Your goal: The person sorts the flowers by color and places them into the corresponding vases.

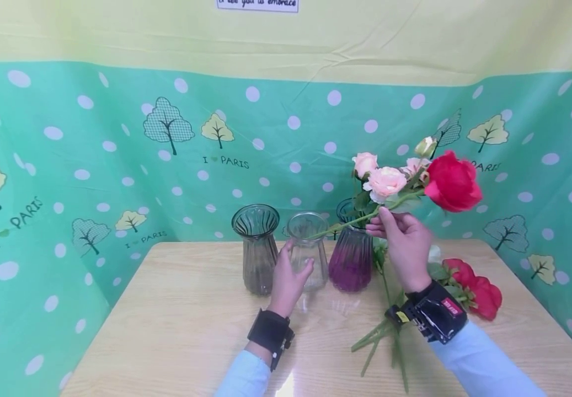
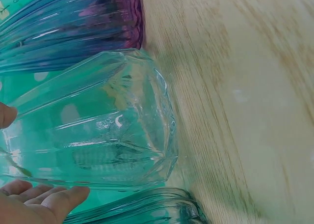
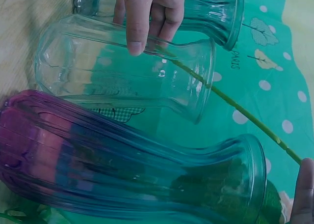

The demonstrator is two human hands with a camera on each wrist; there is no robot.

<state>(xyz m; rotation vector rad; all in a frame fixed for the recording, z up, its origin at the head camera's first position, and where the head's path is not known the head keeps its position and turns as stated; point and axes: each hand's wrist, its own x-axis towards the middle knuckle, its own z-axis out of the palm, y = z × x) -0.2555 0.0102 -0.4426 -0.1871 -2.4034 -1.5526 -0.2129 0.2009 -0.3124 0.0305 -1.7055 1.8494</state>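
Observation:
A clear glass vase stands upright in the middle, and my left hand holds it from the left. In the right wrist view, the thumb lies across the near side of that vase. My right hand pinches the green stem of a red rose. The lower end of this stem reaches through the vase's mouth, slanting inside the glass, while the bloom leans out to the right. In the left wrist view, the stem tip shows faintly within the clear vase.
A grey-green glass vase is close on the left. To the right, a purple-tinted vase carries pink roses. More red roses lie on the wooden table beneath the right arm, stems toward the front. Behind hangs a green dotted cloth.

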